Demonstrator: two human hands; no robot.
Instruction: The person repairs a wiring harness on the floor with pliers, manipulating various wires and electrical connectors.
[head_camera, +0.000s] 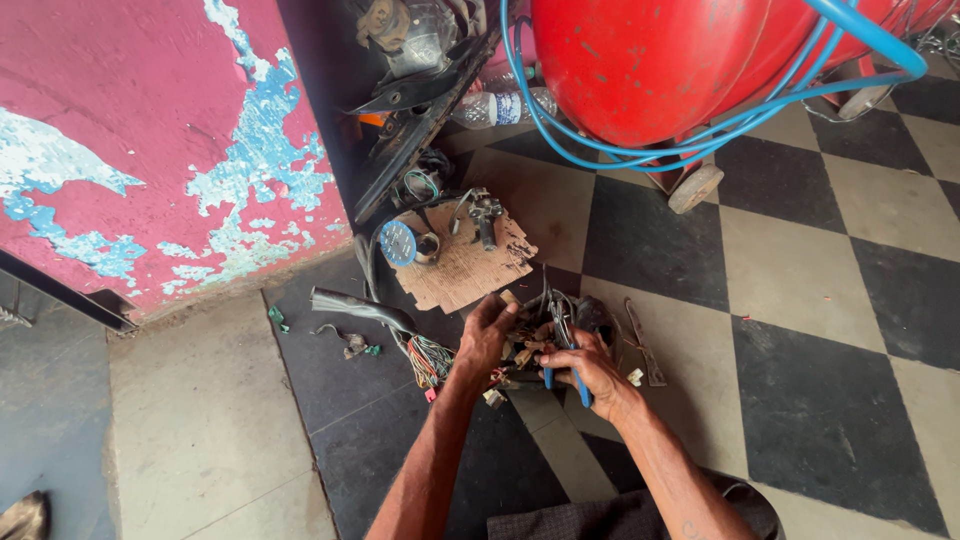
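While the left hand (487, 335) grips a tangled wire bundle (530, 350), the right hand (590, 365) is closed around blue-handled pliers (565, 345) at the bundle's right side. Just beyond the bundle: cardboard sheet (465, 265); farther beyond: red tank (650, 60).

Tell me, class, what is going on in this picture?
A person crouches over a black-and-white checkered tile floor, working on a tangled bundle of coloured wires and connectors. The left hand grips the bundle, while the right hand holds blue-handled pliers against it. A torn piece of brown cardboard with small metal parts lies just beyond, and a large red tank looped with blue hose stands behind.
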